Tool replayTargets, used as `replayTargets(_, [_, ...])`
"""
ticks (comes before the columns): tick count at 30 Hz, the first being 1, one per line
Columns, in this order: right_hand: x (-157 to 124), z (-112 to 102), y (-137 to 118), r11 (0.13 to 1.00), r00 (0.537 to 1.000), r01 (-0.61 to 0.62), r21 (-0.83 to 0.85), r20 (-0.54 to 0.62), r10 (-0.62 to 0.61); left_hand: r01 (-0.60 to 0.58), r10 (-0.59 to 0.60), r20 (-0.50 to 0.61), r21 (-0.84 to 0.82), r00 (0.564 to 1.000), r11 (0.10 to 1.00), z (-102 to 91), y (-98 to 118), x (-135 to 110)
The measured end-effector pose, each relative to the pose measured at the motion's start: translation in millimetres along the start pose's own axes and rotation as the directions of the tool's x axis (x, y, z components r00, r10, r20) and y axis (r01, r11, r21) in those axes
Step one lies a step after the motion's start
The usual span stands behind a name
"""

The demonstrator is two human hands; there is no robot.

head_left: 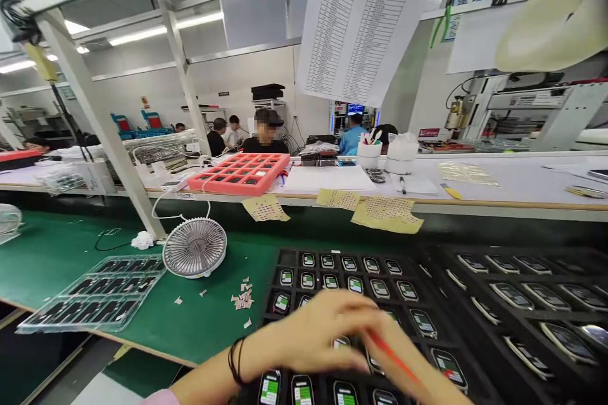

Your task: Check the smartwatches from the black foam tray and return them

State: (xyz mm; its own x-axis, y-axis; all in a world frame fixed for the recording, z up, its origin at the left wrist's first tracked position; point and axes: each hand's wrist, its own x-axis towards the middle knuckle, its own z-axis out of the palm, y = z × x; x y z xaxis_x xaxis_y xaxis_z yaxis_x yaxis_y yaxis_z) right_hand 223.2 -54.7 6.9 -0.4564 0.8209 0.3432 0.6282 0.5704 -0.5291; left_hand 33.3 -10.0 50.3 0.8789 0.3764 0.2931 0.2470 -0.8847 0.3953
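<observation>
My left hand, with a dark cord bracelet on its wrist, is blurred over a black tray of smartwatches. It is nearest to the watches in the tray's middle rows, and I cannot tell whether it touches one. My right hand grips a thin red stick at the lower edge of the view. Rows of watches lie in the tray's slots, and one nearby watch shows a lit green screen. My hands hide several of the watches. A second black tray of watches lies to the right.
On the green bench mat are a clear plastic blister tray, a small white fan and paper scraps. A red compartment tray sits on the raised shelf beyond. Several co-workers sit further away.
</observation>
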Motion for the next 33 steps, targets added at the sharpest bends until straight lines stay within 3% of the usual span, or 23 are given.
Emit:
replayTargets(1, [26, 0, 14, 0.998, 0.998, -0.058, 0.019, -0.008, 0.058, 0.131, -0.129, -0.08, 0.022, 0.988, 0.991, -4.9, -19, 2])
replayTargets(2, [52, 2, 28, 0.993, 0.993, -0.113, 0.034, -0.017, 0.113, 0.296, -0.288, -0.122, 0.049, 0.95, 0.954, -7.3, -41, 4])
replayTargets(4, [98, 10, 56, 0.96, 0.96, -0.277, 0.031, -0.03, 0.278, 0.621, -0.606, -0.137, 0.139, 0.783, 0.771, -3.8, -84, 9])
replayTargets(5, [117, 15, 68, 0.947, 0.946, -0.321, 0.003, -0.032, 0.321, 0.684, -0.669, -0.143, 0.16, 0.729, 0.712, 1.4, -104, 11])
replayTargets(9, [157, 46, 94, 0.891, 0.894, -0.447, -0.081, -0.048, 0.445, 0.792, -0.778, -0.16, 0.197, 0.607, 0.578, 27.8, -154, 18])
replayTargets(14, [170, 75, 113, 0.858, 0.865, -0.502, -0.104, -0.057, 0.499, 0.849, -0.839, -0.142, 0.164, 0.525, 0.503, 37.5, -178, 29])
replayTargets(18, [176, 85, 133, 0.862, 0.862, -0.506, -0.002, -0.001, 0.506, 0.835, -0.837, -0.003, 0.053, 0.548, 0.547, 29.1, -193, 30])
replayTargets(24, [175, 89, 145, 0.845, 0.874, -0.473, 0.25, 0.011, 0.486, 0.723, -0.711, 0.141, -0.203, 0.689, 0.661, 21.1, -214, 14])
replayTargets(29, [169, 70, 141, 0.739, 0.869, -0.442, 0.508, 0.038, 0.494, 0.615, -0.646, 0.112, -0.462, 0.755, 0.639, 19.1, -226, 4])
replayTargets(33, [161, 39, 125, 0.634, 0.877, -0.397, 0.663, 0.07, 0.476, 0.515, -0.627, 0.039, -0.612, 0.778, 0.6, 5.6, -212, 6])
